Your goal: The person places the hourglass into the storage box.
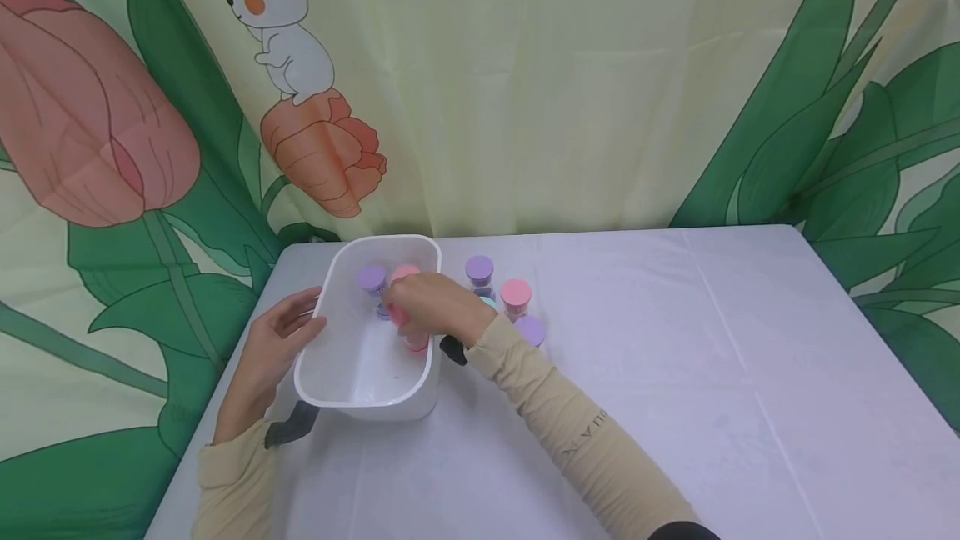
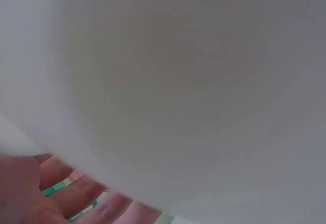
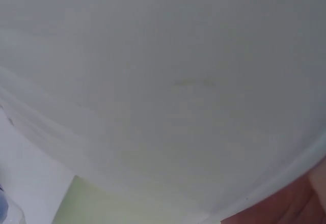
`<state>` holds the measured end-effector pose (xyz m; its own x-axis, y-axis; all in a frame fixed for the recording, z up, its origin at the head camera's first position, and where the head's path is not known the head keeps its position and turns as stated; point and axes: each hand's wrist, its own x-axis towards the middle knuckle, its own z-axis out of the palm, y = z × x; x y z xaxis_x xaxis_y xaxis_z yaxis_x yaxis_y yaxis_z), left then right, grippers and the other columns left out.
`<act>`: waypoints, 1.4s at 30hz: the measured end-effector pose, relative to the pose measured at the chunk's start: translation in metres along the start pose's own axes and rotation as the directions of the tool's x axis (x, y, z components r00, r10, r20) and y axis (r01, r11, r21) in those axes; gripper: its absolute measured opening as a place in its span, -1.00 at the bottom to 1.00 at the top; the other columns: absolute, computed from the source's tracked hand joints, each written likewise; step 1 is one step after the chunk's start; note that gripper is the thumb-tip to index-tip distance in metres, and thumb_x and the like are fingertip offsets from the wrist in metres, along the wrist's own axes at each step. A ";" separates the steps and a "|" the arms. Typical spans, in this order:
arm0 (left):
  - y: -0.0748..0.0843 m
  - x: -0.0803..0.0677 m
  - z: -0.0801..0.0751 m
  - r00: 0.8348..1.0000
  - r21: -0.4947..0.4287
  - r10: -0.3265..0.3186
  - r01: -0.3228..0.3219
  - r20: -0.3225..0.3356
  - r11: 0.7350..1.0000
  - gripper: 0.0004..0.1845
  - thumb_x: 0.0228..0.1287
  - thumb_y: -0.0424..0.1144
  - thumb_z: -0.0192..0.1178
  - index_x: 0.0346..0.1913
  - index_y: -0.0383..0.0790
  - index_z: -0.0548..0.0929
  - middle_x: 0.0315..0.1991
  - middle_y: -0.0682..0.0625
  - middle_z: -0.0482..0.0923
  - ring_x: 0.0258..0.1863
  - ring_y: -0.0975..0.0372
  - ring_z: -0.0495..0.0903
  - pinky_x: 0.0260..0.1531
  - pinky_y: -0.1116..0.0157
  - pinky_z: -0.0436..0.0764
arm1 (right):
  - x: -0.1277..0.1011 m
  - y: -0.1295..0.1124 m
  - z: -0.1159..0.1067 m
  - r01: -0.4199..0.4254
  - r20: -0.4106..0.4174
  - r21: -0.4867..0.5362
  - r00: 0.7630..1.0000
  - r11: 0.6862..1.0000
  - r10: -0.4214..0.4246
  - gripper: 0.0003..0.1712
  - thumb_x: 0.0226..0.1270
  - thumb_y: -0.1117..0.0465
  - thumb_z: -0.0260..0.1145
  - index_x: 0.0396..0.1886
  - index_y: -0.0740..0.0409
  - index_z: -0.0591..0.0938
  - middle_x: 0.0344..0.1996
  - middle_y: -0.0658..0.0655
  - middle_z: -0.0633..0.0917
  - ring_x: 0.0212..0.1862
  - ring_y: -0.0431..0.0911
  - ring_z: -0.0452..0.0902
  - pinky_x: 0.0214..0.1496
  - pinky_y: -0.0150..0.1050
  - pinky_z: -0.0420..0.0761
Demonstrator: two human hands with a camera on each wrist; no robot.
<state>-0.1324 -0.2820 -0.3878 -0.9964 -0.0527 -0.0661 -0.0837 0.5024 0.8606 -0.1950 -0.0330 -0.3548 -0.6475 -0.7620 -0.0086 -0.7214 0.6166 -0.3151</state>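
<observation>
A white plastic tub [image 1: 360, 386] sits at the left of the table. My left hand [image 1: 279, 346] rests against the tub's left side, its fingers fairly straight along the outer wall; in the left wrist view those fingers [image 2: 84, 196] show below the wall. Reaching over the right rim, my right hand [image 1: 429, 304] pinches a small pink-lidded jar [image 1: 399, 315] inside the tub, mostly covered by the fingers. Around it in the tub are a purple-lidded jar [image 1: 372, 280], another pink lid [image 1: 405, 271] and a clear jar with pink [image 1: 417, 343].
Right of the tub stand a purple-lidded jar [image 1: 480, 270], a pink-lidded jar [image 1: 516, 295] and another purple lid [image 1: 531, 329], with a light blue lid partly behind my right arm. A white cloth covers the table [image 1: 675, 357]; a printed curtain [image 1: 540, 90] hangs behind it.
</observation>
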 end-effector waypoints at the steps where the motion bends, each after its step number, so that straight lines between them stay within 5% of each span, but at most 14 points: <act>1: 0.000 0.000 0.000 1.000 -0.001 0.001 -0.001 -0.001 1.000 -0.33 0.41 0.06 0.18 0.48 -0.09 0.32 0.38 -0.16 0.41 0.18 0.22 0.52 -0.08 0.53 0.55 | 0.001 0.000 0.000 -0.004 0.004 0.001 1.000 1.000 0.004 -0.75 0.12 0.29 0.53 -0.19 0.02 0.72 -0.35 -0.08 0.65 -0.25 -0.16 0.51 -0.19 -0.37 0.55; 6: 0.000 0.001 0.000 1.000 -0.004 0.010 -0.010 -0.006 1.000 -0.34 0.41 0.02 0.20 0.47 -0.13 0.33 0.37 -0.18 0.42 0.12 0.30 0.53 -0.09 0.53 0.55 | 0.002 0.000 0.000 -0.024 0.024 0.004 0.999 1.000 0.024 -0.80 0.15 0.33 0.49 -0.26 0.04 0.69 -0.40 -0.06 0.62 -0.28 -0.14 0.50 -0.23 -0.37 0.52; 10: 0.001 0.001 0.000 1.000 0.002 0.014 -0.014 -0.004 1.000 -0.34 0.41 0.03 0.19 0.47 -0.14 0.33 0.37 -0.18 0.42 0.19 0.17 0.53 -0.06 0.49 0.57 | 0.003 0.000 0.000 -0.029 0.022 -0.006 0.999 1.000 0.029 -0.82 0.15 0.34 0.48 -0.29 0.03 0.68 -0.43 -0.07 0.61 -0.30 -0.15 0.50 -0.25 -0.38 0.51; 19: 0.002 0.002 0.000 1.000 0.001 0.006 -0.006 0.005 1.000 -0.32 0.41 0.06 0.17 0.48 -0.13 0.31 0.39 -0.18 0.39 0.29 -0.03 0.46 0.19 -0.03 0.52 | 0.004 0.001 -0.001 -0.035 0.011 -0.031 0.999 0.999 0.035 -0.84 0.18 0.37 0.42 -0.29 0.05 0.68 -0.43 -0.05 0.60 -0.32 -0.15 0.48 -0.26 -0.38 0.51; 27: 0.001 0.001 0.000 1.000 0.006 -0.007 0.007 0.001 1.000 -0.31 0.41 0.07 0.17 0.49 -0.12 0.30 0.40 -0.17 0.38 0.30 -0.04 0.46 0.18 0.01 0.53 | 0.004 0.005 0.000 0.042 -0.019 -0.016 0.999 0.999 -0.042 -0.70 0.23 0.31 0.42 -0.03 0.08 0.74 -0.20 0.01 0.68 -0.20 -0.18 0.54 -0.11 -0.43 0.56; 33: 0.001 0.001 0.000 1.000 0.007 0.002 -0.002 -0.002 1.000 -0.32 0.40 0.05 0.19 0.48 -0.13 0.32 0.38 -0.17 0.41 0.21 0.14 0.52 0.01 0.37 0.60 | -0.004 0.008 -0.005 0.059 -0.066 0.009 0.996 0.998 -0.058 -0.66 0.27 0.28 0.38 0.05 0.05 0.72 -0.02 0.03 0.68 -0.01 -0.15 0.56 0.09 -0.38 0.58; 38: 0.001 0.001 0.001 1.000 0.003 0.010 -0.010 0.002 1.000 -0.33 0.41 0.04 0.19 0.47 -0.14 0.32 0.37 -0.18 0.41 0.12 0.32 0.53 -0.09 0.52 0.57 | -0.016 0.010 -0.011 0.077 -0.087 0.011 0.993 0.997 -0.076 -0.68 0.26 0.29 0.35 0.02 0.05 0.71 -0.04 0.01 0.66 0.00 -0.17 0.54 0.09 -0.38 0.57; 42: 0.001 0.000 0.000 1.000 0.006 0.003 -0.003 0.006 1.000 -0.32 0.41 0.05 0.18 0.48 -0.11 0.31 0.38 -0.18 0.40 0.19 0.17 0.52 -0.09 0.50 0.58 | -0.026 0.012 -0.015 0.106 -0.108 0.011 0.989 0.994 -0.104 -0.72 0.29 0.26 0.35 0.00 0.10 0.71 -0.08 0.02 0.66 -0.03 -0.17 0.53 0.07 -0.39 0.56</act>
<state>-0.1329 -0.2815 -0.3865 -0.9967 -0.0457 -0.0667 -0.0807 0.5078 0.8577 -0.1907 -0.0029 -0.3438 -0.5913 -0.7964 0.1266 -0.7835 0.5301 -0.3243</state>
